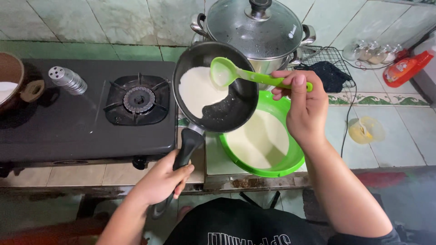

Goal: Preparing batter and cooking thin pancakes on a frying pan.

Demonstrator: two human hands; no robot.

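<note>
A: Left hand (161, 181)?

B: Closed firmly round the handle (188, 145) of the pan (231, 111), near the counter's front edge. Holding the pan up in the air, tilted, just right of the stove (68, 122) and partly over the bowl (272, 172).

A: And the right hand (306, 109)?

B: Pinching the far end of the green ladle (236, 75), thumb on top, fingers curled beneath. Ladle cup resting over the pan's far side, looking emptied or nearly so.

A: Batter (195, 90) where?

B: A white patch across the left half of the pan, right half bare and dark. Much more of it down in the green bowl, beneath and to the right.

A: Step in hand, then?

B: By the look of it, pouring and spreading: a ladleful just in, not yet swirled over the whole base.

A: Needing what next?

B: Probably a slow roll of the left wrist to run the batter toward the bare side, without tipping it over the rim. Ladle lifted clear first, kept above the bowl against drips. Then a level pan before going left to the burner (138, 100), unlit as far as can be seen.

A: Anything in the way?

B: Little. Lidded pot (254, 27) just behind the pan, shaker (68, 79) lying well left on the stove, red bottle (406, 68) far right.
</note>
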